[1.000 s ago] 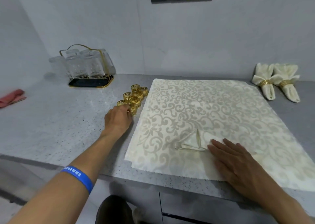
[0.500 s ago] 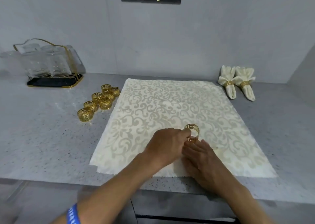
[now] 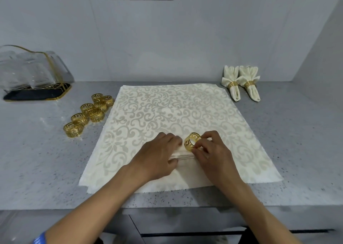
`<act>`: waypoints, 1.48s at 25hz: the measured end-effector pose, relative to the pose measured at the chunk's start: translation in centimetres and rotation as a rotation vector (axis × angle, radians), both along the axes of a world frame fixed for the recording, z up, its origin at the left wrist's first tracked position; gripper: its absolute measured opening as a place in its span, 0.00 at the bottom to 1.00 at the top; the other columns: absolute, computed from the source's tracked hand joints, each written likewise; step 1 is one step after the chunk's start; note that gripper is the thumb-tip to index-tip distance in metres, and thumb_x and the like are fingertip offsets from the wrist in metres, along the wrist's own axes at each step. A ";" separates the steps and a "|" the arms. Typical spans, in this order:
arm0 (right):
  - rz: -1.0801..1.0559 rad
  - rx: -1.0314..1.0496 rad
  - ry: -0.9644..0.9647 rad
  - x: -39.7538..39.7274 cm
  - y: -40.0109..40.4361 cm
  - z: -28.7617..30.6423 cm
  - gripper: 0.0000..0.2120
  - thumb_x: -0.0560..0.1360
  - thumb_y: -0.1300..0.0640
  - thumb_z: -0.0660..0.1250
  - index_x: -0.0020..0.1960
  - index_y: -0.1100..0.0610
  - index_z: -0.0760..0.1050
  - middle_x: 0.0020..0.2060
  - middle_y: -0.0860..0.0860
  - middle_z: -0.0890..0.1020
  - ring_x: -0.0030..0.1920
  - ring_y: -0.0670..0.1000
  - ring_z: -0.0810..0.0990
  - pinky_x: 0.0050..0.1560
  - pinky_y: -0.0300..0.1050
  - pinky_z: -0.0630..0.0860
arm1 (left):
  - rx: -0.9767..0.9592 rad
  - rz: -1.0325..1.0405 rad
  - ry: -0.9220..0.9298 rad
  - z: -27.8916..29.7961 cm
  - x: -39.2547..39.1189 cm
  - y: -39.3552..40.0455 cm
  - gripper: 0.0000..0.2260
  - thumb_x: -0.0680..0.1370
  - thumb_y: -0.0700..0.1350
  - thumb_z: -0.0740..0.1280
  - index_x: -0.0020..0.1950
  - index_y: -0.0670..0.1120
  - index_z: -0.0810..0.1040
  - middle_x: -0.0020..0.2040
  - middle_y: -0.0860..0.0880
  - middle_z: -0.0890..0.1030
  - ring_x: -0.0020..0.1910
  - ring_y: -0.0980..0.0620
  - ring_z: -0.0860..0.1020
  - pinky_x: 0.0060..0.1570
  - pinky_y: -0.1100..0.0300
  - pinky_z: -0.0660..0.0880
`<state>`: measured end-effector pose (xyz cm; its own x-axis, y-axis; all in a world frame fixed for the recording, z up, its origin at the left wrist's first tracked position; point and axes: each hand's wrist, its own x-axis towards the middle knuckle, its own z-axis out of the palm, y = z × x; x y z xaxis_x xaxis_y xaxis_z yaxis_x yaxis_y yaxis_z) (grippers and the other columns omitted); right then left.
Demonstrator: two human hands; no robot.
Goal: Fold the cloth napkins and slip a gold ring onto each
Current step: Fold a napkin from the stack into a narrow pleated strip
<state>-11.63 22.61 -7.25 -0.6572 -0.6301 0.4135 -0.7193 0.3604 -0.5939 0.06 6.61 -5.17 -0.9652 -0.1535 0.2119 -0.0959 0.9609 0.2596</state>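
Seven spare gold rings (image 3: 89,114) wait left of the damask cloth (image 3: 167,110) within your reach. On it, your left hand (image 3: 159,156) pins the folded napkin (image 3: 183,156) while your right hand (image 3: 213,151) pinches one ring (image 3: 192,141), aligned for threading.

Speckled grey counter (image 3: 297,151) bears patterned cloth (image 3: 167,110), loose rings (image 3: 89,112), glass rack (image 3: 37,93).

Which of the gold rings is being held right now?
The gold ring pinched by the right hand above the napkin; the other loose rings lie untouched on the counter's left.
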 end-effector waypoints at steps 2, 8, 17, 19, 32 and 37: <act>-0.018 -0.067 -0.113 -0.2 0.2 -0.2 0.01 0.75 0.57 0.72 0.46 0.54 0.81 0.52 0.43 0.73 0.43 0.43 0.78 0.42 0.35 0.73 | -0.131 0.003 -0.073 0.4 -0.4 -0.2 0.18 0.75 0.44 0.64 0.65 0.51 0.71 0.60 0.55 0.74 0.59 0.52 0.70 0.49 0.60 0.70; 0.014 -0.268 -0.343 -0.9 0.5 -0.1 0.05 0.74 0.60 0.73 0.43 0.50 0.80 0.46 0.47 0.79 0.47 0.43 0.78 0.46 0.30 0.72 | -0.465 0.041 -0.142 0.7 -1.6 1.4 0.12 0.77 0.48 0.64 0.60 0.47 0.73 0.49 0.50 0.79 0.49 0.47 0.76 0.45 0.56 0.66; -0.009 -0.422 -0.731 -1.2 1.0 1.6 0.05 0.78 0.59 0.68 0.45 0.56 0.82 0.40 0.49 0.81 0.39 0.44 0.78 0.43 0.37 0.76 | -0.630 -0.085 -0.147 0.8 -2.1 1.1 0.16 0.55 0.38 0.77 0.35 0.47 0.74 0.24 0.52 0.70 0.22 0.50 0.67 0.31 0.60 0.55; -0.038 -0.496 -0.889 -1.8 2.2 2.8 0.06 0.79 0.59 0.67 0.46 0.58 0.81 0.43 0.54 0.83 0.43 0.48 0.80 0.48 0.45 0.82 | -0.620 -0.093 -0.128 1.1 -2.5 0.9 0.15 0.57 0.39 0.78 0.36 0.47 0.75 0.24 0.52 0.71 0.22 0.50 0.69 0.29 0.59 0.56; -0.174 -0.197 -0.746 -1.9 5.6 2.9 0.06 0.76 0.57 0.71 0.41 0.50 0.85 0.29 0.42 0.81 0.31 0.45 0.74 0.35 0.42 0.72 | -0.258 -0.055 -0.193 3.3 -2.9 -0.3 0.04 0.78 0.43 0.59 0.51 0.51 0.71 0.44 0.54 0.74 0.40 0.50 0.74 0.38 0.58 0.66; -0.024 -0.278 -1.090 -3.1 7.0 3.8 0.13 0.72 0.63 0.74 0.56 0.59 0.79 0.48 0.58 0.85 0.45 0.55 0.84 0.49 0.48 0.82 | -0.022 -0.141 -0.330 7.0 -2.1 -1.5 0.14 0.73 0.42 0.63 0.54 0.58 0.77 0.42 0.57 0.79 0.39 0.58 0.75 0.37 0.58 0.72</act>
